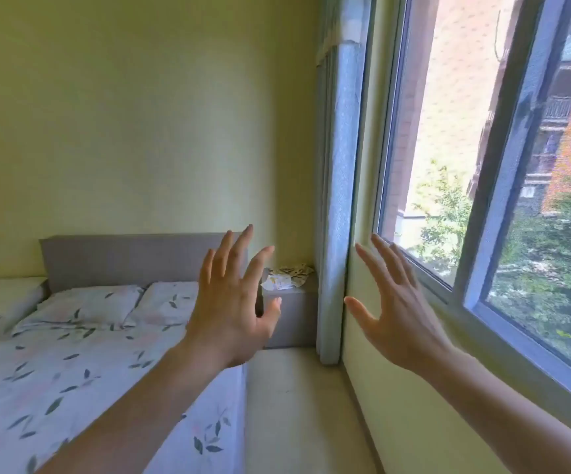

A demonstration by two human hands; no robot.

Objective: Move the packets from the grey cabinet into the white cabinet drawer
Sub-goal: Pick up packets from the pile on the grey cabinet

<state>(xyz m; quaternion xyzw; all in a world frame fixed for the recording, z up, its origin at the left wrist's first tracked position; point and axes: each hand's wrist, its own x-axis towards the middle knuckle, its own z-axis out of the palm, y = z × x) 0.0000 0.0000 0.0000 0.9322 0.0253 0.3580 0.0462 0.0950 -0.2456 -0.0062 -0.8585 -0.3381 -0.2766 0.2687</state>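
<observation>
A single head-worn wide-angle camera looks forward and slightly down across a bedroom, toward the corner where the pale yellow wall (133,114) meets the large grey-framed window (482,186). Both outstretched forearms rise from the lower edge, close to the lens. The leaf-patterned bed (55,364) fills the lower left; the small grey bedside cabinet (291,316) sits farther off, mid-frame.

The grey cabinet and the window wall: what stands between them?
In the head view, a blue-grey curtain hangs between the grey cabinet with the packets on top and the window wall.
</observation>
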